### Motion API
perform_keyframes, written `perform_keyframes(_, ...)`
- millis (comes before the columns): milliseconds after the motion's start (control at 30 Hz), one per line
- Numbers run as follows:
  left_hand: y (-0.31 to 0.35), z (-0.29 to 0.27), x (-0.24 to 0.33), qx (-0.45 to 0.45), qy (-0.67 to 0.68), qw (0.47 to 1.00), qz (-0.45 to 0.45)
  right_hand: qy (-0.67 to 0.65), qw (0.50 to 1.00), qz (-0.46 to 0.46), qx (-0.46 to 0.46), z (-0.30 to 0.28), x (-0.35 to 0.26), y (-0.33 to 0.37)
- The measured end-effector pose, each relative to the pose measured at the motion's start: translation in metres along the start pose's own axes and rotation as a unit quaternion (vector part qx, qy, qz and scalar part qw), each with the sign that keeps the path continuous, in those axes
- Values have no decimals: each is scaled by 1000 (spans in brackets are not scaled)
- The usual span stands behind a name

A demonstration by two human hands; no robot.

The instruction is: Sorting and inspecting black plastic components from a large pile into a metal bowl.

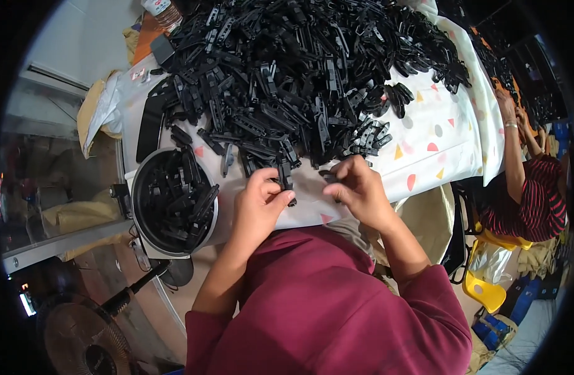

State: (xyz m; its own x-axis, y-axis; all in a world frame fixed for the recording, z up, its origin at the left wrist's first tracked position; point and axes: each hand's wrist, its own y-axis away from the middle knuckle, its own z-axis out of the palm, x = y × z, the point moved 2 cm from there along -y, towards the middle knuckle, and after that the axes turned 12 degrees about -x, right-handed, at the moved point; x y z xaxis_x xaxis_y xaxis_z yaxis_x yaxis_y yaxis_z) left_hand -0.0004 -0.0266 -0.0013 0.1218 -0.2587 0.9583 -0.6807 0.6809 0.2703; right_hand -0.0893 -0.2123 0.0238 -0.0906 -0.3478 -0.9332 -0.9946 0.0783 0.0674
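Observation:
My left hand [259, 205] is closed near the table's front edge, thumb and fingers pinching a slim black plastic clip-like piece [285, 177]. Just to its right, my right hand [361, 192] has thumb and forefinger bent close together around a small dark piece [329, 177], mostly hidden by the fingers. Beyond both hands spreads a big heap of similar black pieces [262, 81], long and narrow. A smaller cluster with a greyer shine [367, 136] lies past my right hand. To the left of my left hand, a round dark pan [137, 206] holds more of the black pieces.
A patterned white cloth [449, 150] covers the table. A flat black slab [151, 125] lies beside the heap, and a bottle [165, 14] stands at the far left. Low on the left is a fan [87, 337]. At right, another person in a striped top [537, 197] sits near a yellow chair [484, 290].

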Motion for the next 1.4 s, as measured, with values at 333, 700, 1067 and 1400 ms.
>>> perform_keyframes(333,-5,-3,40,-178,72,981,15,95,966,-241,-2,2,-39,-1)
perform_keyframes(700,0,4,55,-142,-322,908,227,190,961,-165,118,10,-32,0)
perform_keyframes(1067,-51,22,64,-36,-458,843,279,48,985,81,144,-42,5,20)
perform_keyframes(1400,-84,19,58,-14,-405,847,345,485,872,-48,-56,-5,23,2)
